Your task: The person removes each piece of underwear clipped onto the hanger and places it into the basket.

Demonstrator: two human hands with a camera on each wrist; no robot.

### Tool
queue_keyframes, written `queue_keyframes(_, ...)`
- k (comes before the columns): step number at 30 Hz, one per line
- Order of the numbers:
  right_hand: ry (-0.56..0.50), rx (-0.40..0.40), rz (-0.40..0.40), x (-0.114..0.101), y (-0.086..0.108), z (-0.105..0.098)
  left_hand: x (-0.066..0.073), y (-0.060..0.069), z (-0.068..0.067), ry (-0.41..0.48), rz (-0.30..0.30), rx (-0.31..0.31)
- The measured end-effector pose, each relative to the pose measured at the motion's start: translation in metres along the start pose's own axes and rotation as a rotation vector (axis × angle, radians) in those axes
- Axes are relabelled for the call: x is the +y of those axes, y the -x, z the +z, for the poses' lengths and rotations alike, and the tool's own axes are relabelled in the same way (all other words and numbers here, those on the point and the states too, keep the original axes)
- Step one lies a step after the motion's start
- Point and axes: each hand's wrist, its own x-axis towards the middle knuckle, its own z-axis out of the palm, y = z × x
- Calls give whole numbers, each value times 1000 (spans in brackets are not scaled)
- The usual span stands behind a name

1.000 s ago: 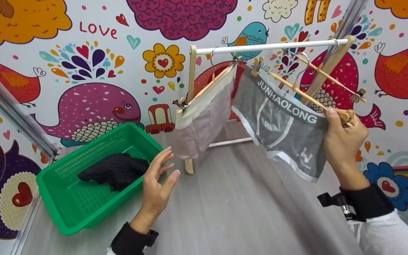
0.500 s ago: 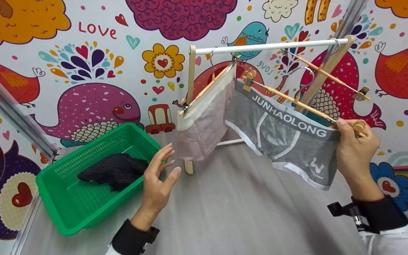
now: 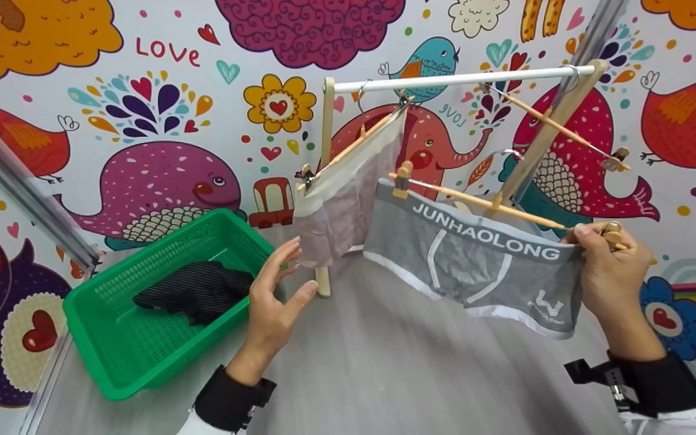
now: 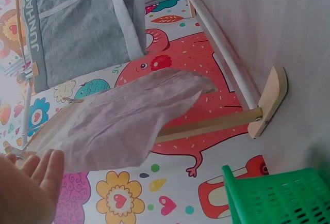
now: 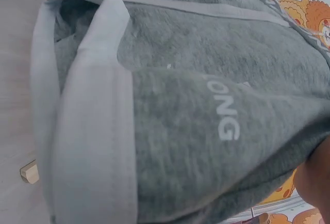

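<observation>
My right hand [image 3: 617,281] grips the right clip end of a wooden clothes hanger [image 3: 469,197]. Grey boxer briefs [image 3: 405,241] with white trim hang from its clips, filling most of the right wrist view. The hanger's metal hook sits below the white rail [image 3: 463,80], apart from it. My left hand [image 3: 272,311] is held out with fingers extended and thumb spread, holding nothing. Its fingertips are beside pale pink underwear [image 3: 351,208], which hangs from another clip hanger on the rail. In the left wrist view the pink underwear [image 4: 124,123] appears just beyond my fingers.
A green perforated basket [image 3: 76,338] stands at the left, with a dark striped garment [image 3: 197,291] inside. On the rail's right side hangs a bare clip hanger [image 3: 556,125]. The rack's wooden posts [image 3: 327,133] stand close to the patterned wall.
My right hand has lowered the hanger and grey boxer briefs away from the rail, toward me and slightly right. The pink underwear has swung a little. My left hand has barely moved.
</observation>
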Motion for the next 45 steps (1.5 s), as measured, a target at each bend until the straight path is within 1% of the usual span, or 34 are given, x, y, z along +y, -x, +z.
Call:
queue_keyframes(3, -51, -40, -3, 1, 5, -1, 1, -2, 0, -5, 2, -15)
queue_keyframes(9, -194, -126, -35, 5, 11, -1, 5, -5, 0, -15, 0, -40)
queue_keyframes(14, -222, -172, -57, 7, 16, 3, 9, -10, 3, -26, 1, -65)
queue_keyframes(19, -229, -214, -66, 9, 23, 8, 12, -13, 7, -23, 12, -79)
queue_keyframes(22, -207, -230, -67, 9, 27, 11, 15, -15, 9, -17, 7, -95)
queue_keyframes(24, -175, -241, -72, 8, 29, 13, 17, -16, 10, -15, 4, -108)
queue_keyframes(29, -121, -291, -95, 5, 36, 20, 21, -18, 11, -13, 8, -149)
queue_keyframes(32, -122, -320, -87, 5, 40, 23, 23, -20, 12, -3, -10, -183)
queue_keyframes(36, -169, -372, -64, 6, 45, 27, 26, -22, 13, 9, -51, -216)
queue_keyframes(39, -190, -412, -56, 7, 48, 29, 29, -22, 13, 5, -64, -219)
queue_keyframes(42, -163, -437, -60, 7, 50, 31, 30, -22, 13, 8, -55, -220)
queue_keyframes(45, -131, -443, -57, 8, 52, 33, 31, -23, 14, 27, -39, -223)
